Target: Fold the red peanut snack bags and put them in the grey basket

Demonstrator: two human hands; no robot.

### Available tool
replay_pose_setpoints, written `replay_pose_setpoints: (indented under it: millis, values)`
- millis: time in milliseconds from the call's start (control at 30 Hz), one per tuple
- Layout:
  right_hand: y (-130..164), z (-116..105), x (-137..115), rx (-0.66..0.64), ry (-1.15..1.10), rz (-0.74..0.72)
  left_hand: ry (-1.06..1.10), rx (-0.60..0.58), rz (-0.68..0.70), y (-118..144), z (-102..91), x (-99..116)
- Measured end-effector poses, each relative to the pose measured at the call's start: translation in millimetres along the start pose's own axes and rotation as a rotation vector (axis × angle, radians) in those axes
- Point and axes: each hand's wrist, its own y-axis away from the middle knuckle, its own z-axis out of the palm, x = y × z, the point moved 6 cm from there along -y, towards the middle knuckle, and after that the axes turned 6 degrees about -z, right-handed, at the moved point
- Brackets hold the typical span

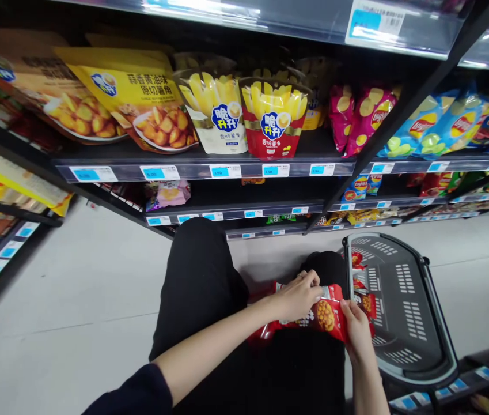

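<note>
Across my lap lies a red snack bag (327, 316) with a picture of round golden-brown snacks on its front. My left hand (298, 297) is closed over the bag's upper middle, with fingers bent and a ring on one of them. Thumb and fingers of my right hand (357, 325) grip the bag's right end. More shiny red packaging (265, 333) shows under my left wrist; whether it belongs to the same bag I cannot tell. Close by on the right, a grey shopping basket (417, 311) holds several red packets (366, 302), partly hidden by my right hand.
In front, a dark shelf (201, 167) carries yellow potato snack pouches (127, 98), a red fries pouch (274, 118) and pink chip bags (369, 118). Blue chip bags (425, 124) stand beyond an upright. Another shelf (2, 253) is at left. My knees nearly reach the lower shelves.
</note>
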Motion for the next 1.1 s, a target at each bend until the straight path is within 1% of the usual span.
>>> replay_pose_setpoints:
  millis: [33,67,133,200,267,333,400,467,567,600,633,667,700,767,800,867,933,1033,1100]
  values:
    - [-1.2,1.3,4.1,-0.004,-0.062,0.046,0.026,-0.014,-0.015,-2.0,2.5,-3.6]
    - [-2.9,1.2,6.9,-0.008,-0.089,0.061,0.056,-0.028,-0.032,-3.5,4.4,-7.5]
    - [-7.2,-1.6,9.1,-0.022,-0.074,0.027,0.134,-0.054,-0.066,-4.1,5.4,-16.3]
    - [-10.2,-6.3,8.5,-0.026,-0.042,-0.038,0.232,-0.073,-0.096,-0.6,2.0,-24.8]
    - [-10.1,-11.9,7.1,0.008,-0.043,-0.087,0.315,-0.092,-0.098,5.8,-3.2,-30.3]
    - [-7.4,-16.6,6.9,0.056,-0.066,-0.103,0.361,-0.1,-0.096,12.2,-7.1,-33.9]
    - [-4.1,-18.4,7.8,0.069,-0.095,-0.106,0.396,-0.089,-0.111,15.0,-6.8,-38.1]
    - [-2.3,-19.3,9.5,0.057,-0.105,-0.12,0.472,-0.087,-0.153,12.9,-0.1,-44.3]
    - [-3.3,-21.0,15.8,0.021,-0.139,-0.119,0.707,-0.161,-0.219,5.3,17.6,-53.7]
    - [-4.4,-21.8,18.6,0.013,-0.153,-0.113,0.773,-0.177,-0.229,3.5,21.2,-56.0]
    - [-5.7,-23.2,21.2,0.015,-0.167,-0.11,0.806,-0.167,-0.231,2.8,21.8,-58.0]
    - [-7.0,-24.9,23.8,0.028,-0.177,-0.108,0.796,-0.127,-0.223,3.6,18.8,-59.6]
    - [-8.1,-26.8,26.4,0.046,-0.184,-0.106,0.747,-0.063,-0.209,6.0,13.0,-61.0]
    - [-9.6,-30.4,31.4,0.089,-0.2,-0.1,0.582,0.063,-0.175,15.6,-1.5,-61.1]
    - [-10.0,-31.7,33.7,0.105,-0.207,-0.097,0.505,0.093,-0.156,21.5,-6.9,-60.1]
    - [-9.8,-34.0,36.8,0.132,-0.224,-0.101,0.398,0.081,-0.128,31.7,-10.6,-57.9]
    - [-8.7,-37.1,38.0,0.164,-0.24,-0.115,0.336,0.053,-0.108,37.3,-8.2,-57.1]
    - [-6.5,-40.3,37.2,0.165,-0.229,-0.126,0.284,0.058,-0.052,36.1,-2.0,-54.8]
    - [-5.1,-42.8,35.9,0.159,-0.217,-0.127,0.289,0.07,-0.021,31.7,0.6,-52.5]
